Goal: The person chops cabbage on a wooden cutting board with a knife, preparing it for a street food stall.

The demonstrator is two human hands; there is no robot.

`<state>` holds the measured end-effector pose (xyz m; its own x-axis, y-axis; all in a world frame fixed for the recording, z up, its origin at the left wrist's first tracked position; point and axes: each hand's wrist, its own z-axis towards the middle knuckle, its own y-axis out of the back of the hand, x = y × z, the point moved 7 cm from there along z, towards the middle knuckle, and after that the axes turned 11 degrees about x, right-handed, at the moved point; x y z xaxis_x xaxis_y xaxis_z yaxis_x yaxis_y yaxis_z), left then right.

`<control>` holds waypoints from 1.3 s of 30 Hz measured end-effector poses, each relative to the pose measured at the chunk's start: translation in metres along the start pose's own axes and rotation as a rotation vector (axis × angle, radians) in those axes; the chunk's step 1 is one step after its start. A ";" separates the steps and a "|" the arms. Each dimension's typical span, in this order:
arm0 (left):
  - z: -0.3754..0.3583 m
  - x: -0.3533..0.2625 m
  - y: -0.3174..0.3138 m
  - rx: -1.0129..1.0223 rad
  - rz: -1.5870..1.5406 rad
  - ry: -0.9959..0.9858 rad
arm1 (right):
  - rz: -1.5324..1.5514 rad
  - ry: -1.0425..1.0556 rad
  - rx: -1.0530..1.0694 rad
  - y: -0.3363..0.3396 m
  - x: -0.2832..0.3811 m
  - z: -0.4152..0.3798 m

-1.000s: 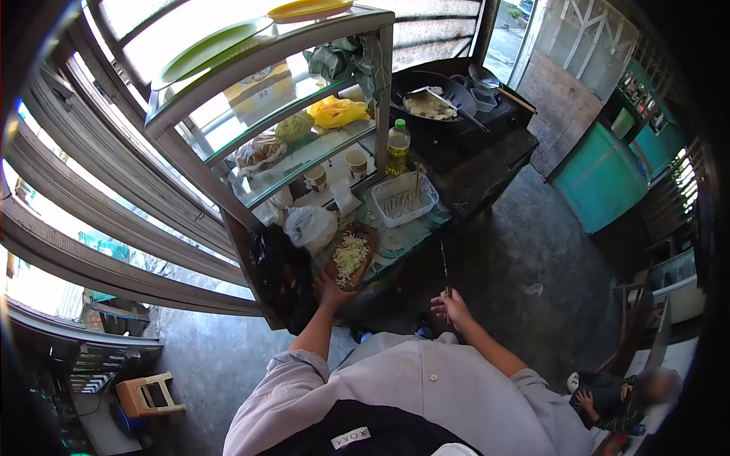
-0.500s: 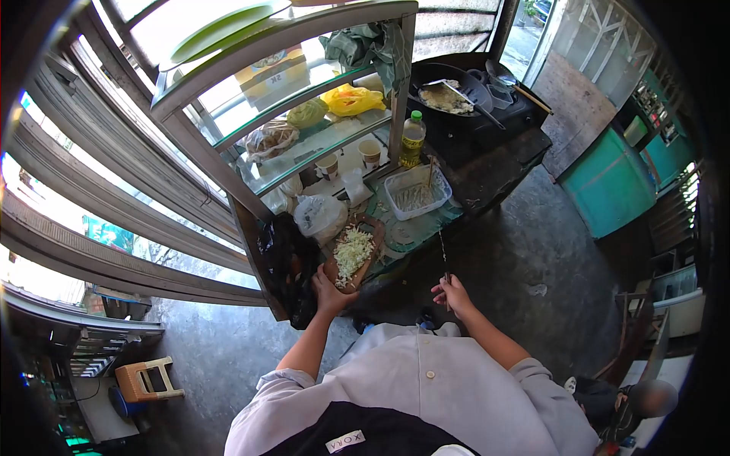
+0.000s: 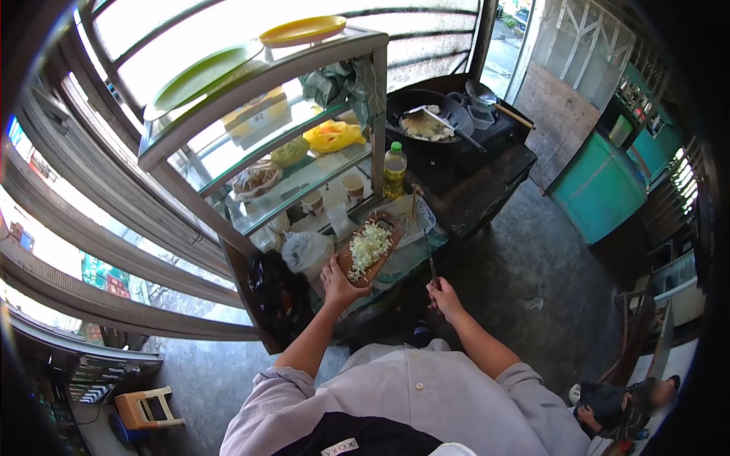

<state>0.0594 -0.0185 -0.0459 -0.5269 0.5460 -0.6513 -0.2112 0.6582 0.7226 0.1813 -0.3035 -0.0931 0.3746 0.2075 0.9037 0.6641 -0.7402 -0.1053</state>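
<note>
A wooden cutting board [image 3: 390, 226] bears a heap of chopped pale green vegetable [image 3: 369, 245]. My left hand [image 3: 341, 283] grips the near left end of the board. My right hand [image 3: 444, 295] is closed on the handle of a knife [image 3: 431, 257], whose thin blade points up toward a clear plastic container [image 3: 429, 215]. The board's far end is beside that container and partly hides it. A wooden-handled utensil [image 3: 414, 201] stands in the container.
An oil bottle [image 3: 394, 169] stands by the glass cabinet [image 3: 378, 114]. Behind it, a wok [image 3: 456, 114] holds food and a spatula. A black bag [image 3: 277, 292] lies left of my left hand. A seated person [image 3: 608, 406] is at lower right.
The board with the vegetable has moved up and right toward the container, carried by my left hand. My right hand has moved slightly, with the knife now raised beside the container. The view has shifted.
</note>
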 end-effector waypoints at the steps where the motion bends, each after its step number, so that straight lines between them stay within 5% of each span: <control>1: 0.008 -0.005 -0.004 0.044 -0.013 0.012 | -0.002 0.013 0.001 0.004 0.005 0.007; 10: 0.037 -0.015 -0.037 0.050 0.037 0.038 | 0.076 -0.011 0.066 0.047 0.037 0.070; 20: 0.037 -0.011 -0.048 0.129 -0.090 0.068 | -0.281 -0.068 0.228 0.073 0.045 0.161; 23: 0.041 -0.002 -0.061 0.158 -0.145 0.106 | -0.398 0.216 0.089 0.079 0.071 0.193; 26: 0.035 0.003 -0.069 0.112 -0.123 0.049 | -0.533 0.271 0.178 0.073 0.073 0.223; 31: 0.024 -0.013 -0.063 0.138 -0.186 0.128 | -0.566 -0.015 0.338 0.038 0.083 0.223; 39: 0.017 -0.023 -0.060 0.011 -0.274 0.068 | -0.461 -0.028 0.378 0.035 0.080 0.225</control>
<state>0.0980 -0.0622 -0.0780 -0.5053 0.3110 -0.8049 -0.3447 0.7823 0.5187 0.3799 -0.1690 -0.1178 0.0063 0.4740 0.8805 0.9447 -0.2915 0.1501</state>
